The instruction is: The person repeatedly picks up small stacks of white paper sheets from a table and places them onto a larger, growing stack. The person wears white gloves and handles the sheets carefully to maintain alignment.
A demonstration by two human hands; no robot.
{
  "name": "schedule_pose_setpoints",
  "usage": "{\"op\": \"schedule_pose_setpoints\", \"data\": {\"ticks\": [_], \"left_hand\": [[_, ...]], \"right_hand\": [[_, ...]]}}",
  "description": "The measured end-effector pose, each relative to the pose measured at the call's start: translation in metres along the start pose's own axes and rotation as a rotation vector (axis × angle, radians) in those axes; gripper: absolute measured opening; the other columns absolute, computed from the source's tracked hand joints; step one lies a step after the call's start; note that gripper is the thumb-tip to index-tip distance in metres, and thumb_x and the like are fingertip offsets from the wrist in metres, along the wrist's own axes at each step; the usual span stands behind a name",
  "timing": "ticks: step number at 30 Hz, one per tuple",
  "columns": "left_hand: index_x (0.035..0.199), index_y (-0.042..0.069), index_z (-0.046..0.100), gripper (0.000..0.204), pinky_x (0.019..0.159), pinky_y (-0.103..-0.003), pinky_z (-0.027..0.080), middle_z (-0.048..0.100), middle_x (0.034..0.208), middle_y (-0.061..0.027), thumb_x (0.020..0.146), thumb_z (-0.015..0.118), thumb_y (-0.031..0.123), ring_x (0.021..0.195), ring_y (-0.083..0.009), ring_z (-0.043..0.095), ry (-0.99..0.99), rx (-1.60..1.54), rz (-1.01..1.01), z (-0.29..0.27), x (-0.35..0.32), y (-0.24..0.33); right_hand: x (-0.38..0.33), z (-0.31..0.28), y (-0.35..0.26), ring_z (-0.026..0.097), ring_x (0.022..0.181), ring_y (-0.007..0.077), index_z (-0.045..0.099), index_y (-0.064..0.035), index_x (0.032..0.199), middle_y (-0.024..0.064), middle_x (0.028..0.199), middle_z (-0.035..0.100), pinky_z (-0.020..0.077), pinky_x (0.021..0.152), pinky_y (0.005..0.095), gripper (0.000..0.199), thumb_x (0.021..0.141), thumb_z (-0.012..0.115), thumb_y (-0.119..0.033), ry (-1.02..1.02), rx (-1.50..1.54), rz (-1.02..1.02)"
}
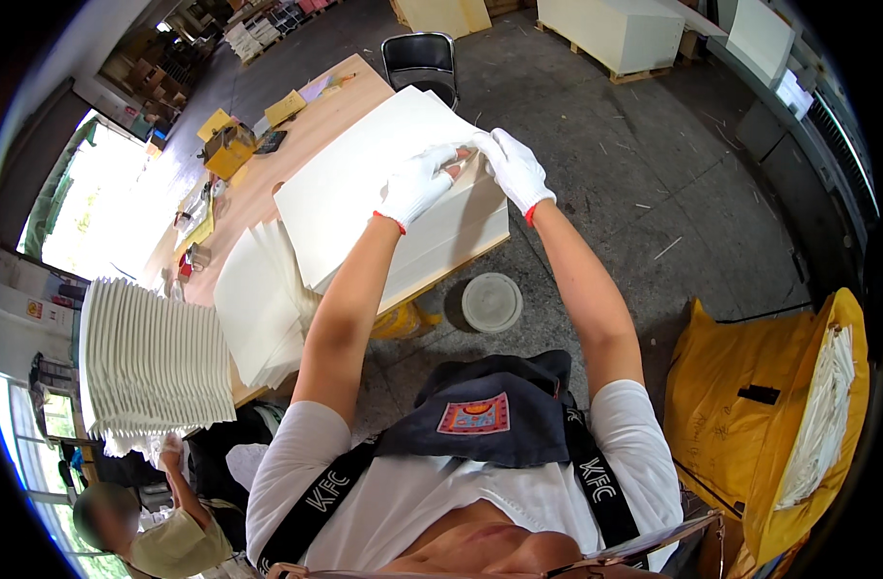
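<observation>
A tall stack of large white paper sheets (364,174) lies on the wooden table, its near side showing several layers. Both my hands wear white knitted gloves with red cuffs. My left hand (417,185) rests on the top of the stack near its right edge, bare fingertips sticking out of the glove, fingers apart. At the far right corner, my right hand (515,169) is closed around the sheet edges, which bend up slightly between the two hands. Its fingertips are partly hidden. Left of this stack lies a fanned pile of sheets (258,299).
A high, wavy-edged paper stack (152,357) stands at the left, with another person (166,540) beside it. On the table (340,82) are a yellow box (229,150) and small tools. Nearby are a lidded bucket (491,302), a black chair (420,63) and a yellow bag of paper scraps (740,386).
</observation>
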State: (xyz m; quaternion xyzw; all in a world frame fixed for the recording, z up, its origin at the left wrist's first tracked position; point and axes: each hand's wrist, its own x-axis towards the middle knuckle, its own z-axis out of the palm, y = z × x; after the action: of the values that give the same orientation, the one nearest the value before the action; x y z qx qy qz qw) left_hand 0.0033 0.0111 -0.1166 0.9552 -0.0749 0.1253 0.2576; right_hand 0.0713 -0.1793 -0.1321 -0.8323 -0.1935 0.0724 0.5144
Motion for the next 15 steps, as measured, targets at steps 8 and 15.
{"op": "schedule_pose_setpoints", "data": {"ticks": [8, 15], "left_hand": [[0.128, 0.013, 0.066, 0.040, 0.096, -0.036, 0.050, 0.070, 0.121, -0.0137, 0.091, 0.068, 0.028, 0.109, -0.0271, 0.068, -0.090, -0.074, -0.136, -0.007, 0.000, 0.012], [0.129, 0.014, 0.066, 0.036, 0.097, -0.035, 0.050, 0.070, 0.123, -0.0141, 0.094, 0.064, 0.024, 0.111, -0.0282, 0.067, -0.030, -0.234, -0.154, -0.004, 0.000, 0.012]], "right_hand": [[0.001, 0.017, 0.013, 0.063, 0.096, 0.0455, 0.058, -0.0114, 0.104, 0.0235, 0.097, 0.067, 0.0459, 0.082, 0.0551, 0.049, 0.103, 0.035, -0.054, 0.180, -0.080, -0.084], [-0.003, 0.014, 0.008, 0.064, 0.096, 0.0452, 0.058, -0.0108, 0.104, 0.0230, 0.095, 0.068, 0.0463, 0.082, 0.0541, 0.053, 0.102, 0.034, -0.058, 0.152, -0.063, -0.032]]}}
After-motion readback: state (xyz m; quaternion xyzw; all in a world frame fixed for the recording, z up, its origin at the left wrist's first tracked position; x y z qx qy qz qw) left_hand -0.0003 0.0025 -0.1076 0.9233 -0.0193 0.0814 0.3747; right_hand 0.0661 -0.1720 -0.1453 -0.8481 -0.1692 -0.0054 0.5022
